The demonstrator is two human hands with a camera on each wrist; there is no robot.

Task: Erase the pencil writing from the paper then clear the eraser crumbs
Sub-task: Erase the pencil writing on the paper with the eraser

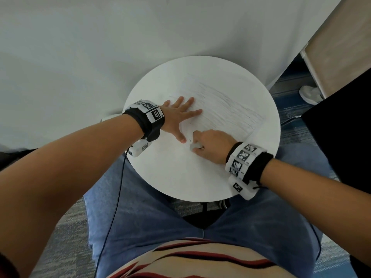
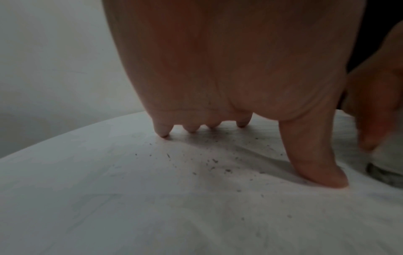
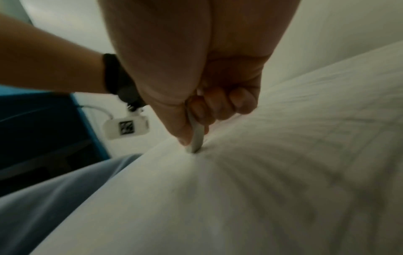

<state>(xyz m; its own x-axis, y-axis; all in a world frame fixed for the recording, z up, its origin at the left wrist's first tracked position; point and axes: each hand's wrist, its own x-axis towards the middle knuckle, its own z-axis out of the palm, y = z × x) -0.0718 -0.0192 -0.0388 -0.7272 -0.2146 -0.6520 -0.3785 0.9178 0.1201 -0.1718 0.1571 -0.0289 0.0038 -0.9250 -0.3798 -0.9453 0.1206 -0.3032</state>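
Most remaining pencil writing [image 1: 230,109] on the white paper sheet [image 1: 200,167] lies beyond the right hand [image 1: 212,146], which pinches a white eraser [image 1: 194,146] against it. The left hand [image 1: 176,117] presses flat with fingers spread, just beside, on the round white desk [image 1: 152,93]. Dark eraser crumbs [image 2: 216,162] lie under its palm.

A round white table [image 1: 176,177] carries a sheet of paper [image 1: 230,101] lying flat, covered with faint pencil lines [image 1: 236,109] (denser toward the far right), and dark eraser crumbs [image 2: 213,163] are scattered over the sheet.

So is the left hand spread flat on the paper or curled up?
Spread. The left hand lies with fingers straight and splayed, tips pressing the paper.
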